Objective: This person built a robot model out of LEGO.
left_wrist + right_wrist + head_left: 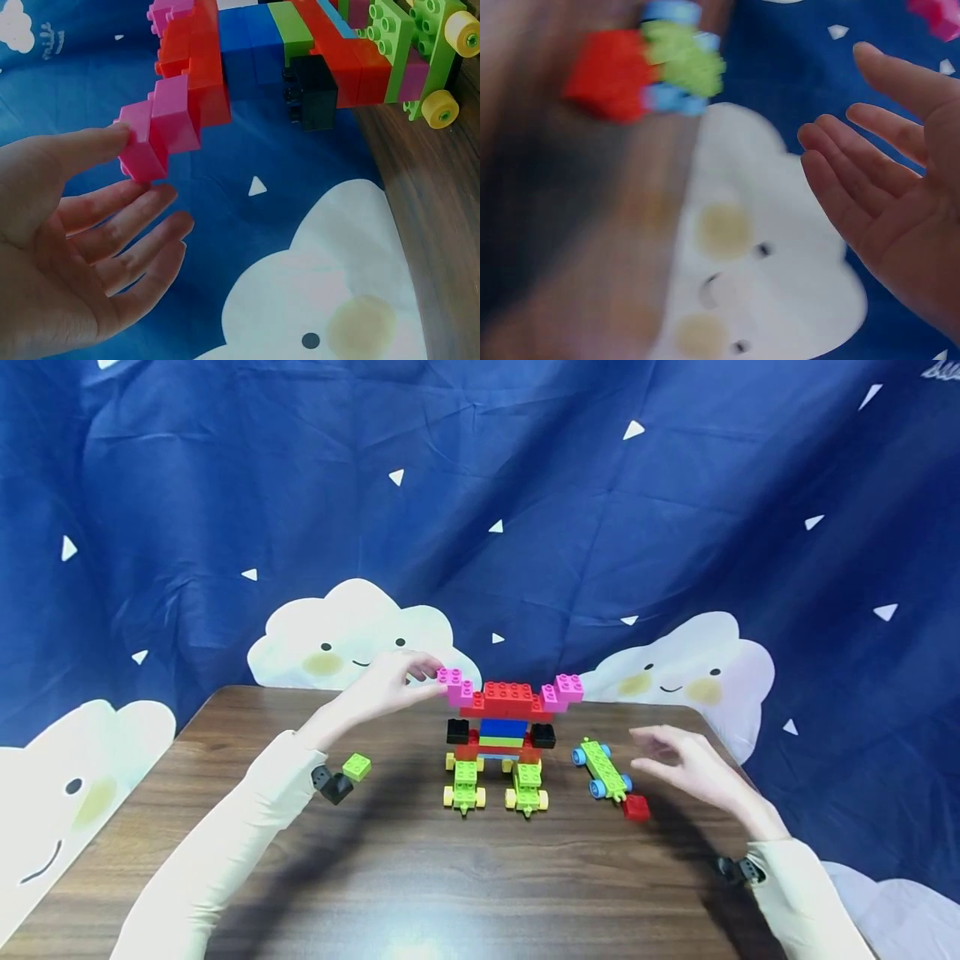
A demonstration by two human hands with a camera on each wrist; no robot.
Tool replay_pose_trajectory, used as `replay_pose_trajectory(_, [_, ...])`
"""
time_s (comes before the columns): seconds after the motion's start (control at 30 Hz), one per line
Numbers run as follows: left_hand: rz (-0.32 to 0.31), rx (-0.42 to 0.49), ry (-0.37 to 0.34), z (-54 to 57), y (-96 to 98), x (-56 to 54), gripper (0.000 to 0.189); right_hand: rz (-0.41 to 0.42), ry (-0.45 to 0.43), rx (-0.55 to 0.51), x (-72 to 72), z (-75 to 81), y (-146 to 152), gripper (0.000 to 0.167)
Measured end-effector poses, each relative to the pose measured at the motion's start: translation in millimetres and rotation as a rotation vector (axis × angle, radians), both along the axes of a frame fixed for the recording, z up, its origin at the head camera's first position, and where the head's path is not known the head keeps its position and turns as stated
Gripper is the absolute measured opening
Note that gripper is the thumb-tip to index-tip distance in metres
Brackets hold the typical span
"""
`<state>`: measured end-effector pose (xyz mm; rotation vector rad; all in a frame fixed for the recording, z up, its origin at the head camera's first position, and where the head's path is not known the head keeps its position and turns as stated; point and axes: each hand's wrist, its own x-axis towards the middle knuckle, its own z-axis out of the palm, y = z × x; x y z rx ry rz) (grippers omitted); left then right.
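Observation:
A figure of toy building bricks stands upright on the table, with a red brick bar (507,697) across its top and green wheeled bases (465,785) below. At the end of its left arm is a pink brick (142,141), which my left hand (393,681) pinches between thumb and index finger; the other fingers are loosely bent. My right hand (686,764) hovers over the table's right side, fingers apart and holding nothing. Nearest to it lie a green car base (602,768) with blue wheels and a red brick (636,807), both blurred in the right wrist view.
A lime green brick (357,767) lies on the table (420,877) near my left wrist, by a black wrist device (332,785). Behind the table hangs a blue cloth (450,527) with white clouds and triangles.

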<state>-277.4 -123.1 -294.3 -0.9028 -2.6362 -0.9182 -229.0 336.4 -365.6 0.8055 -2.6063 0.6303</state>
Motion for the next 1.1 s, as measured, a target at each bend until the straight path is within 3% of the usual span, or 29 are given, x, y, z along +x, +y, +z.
replay_pose_trajectory(0.2, [0.001, -0.01, -0.004, -1.1, -2.7, -0.9, 0.039, -0.065, -0.225, -0.026, 6.5, -34.1, 21.9, 0.05])
replay_pose_trajectory(0.33, [-0.001, -0.008, -0.003, -2.1, -3.1, -1.2, 0.04, -0.025, -0.327, -0.074, 9.5, -46.7, 27.1, 0.049])
replay_pose_trajectory(0.5, [0.001, -0.003, -0.009, -2.4, -3.2, -1.5, 0.04, 0.058, -0.32, -0.085, 7.7, -58.3, 28.2, 0.044])
replay_pose_trajectory(0.67, [0.002, -0.001, -0.012, -1.4, -3.1, -0.2, 0.04, 0.076, -0.326, -0.087, 7.8, -63.0, 28.6, 0.043])
replay_pose_trajectory(0.97, [0.005, -0.004, -0.008, -1.7, -1.3, -0.2, 0.041, 0.035, -0.333, -0.026, 8.3, -63.3, 29.4, 0.029])
replay_pose_trajectory(1.1, [-0.001, 0.0, -0.001, -1.8, -0.6, 0.0, 0.041, -0.003, -0.268, -0.006, 10.1, -57.9, 31.6, 0.026])
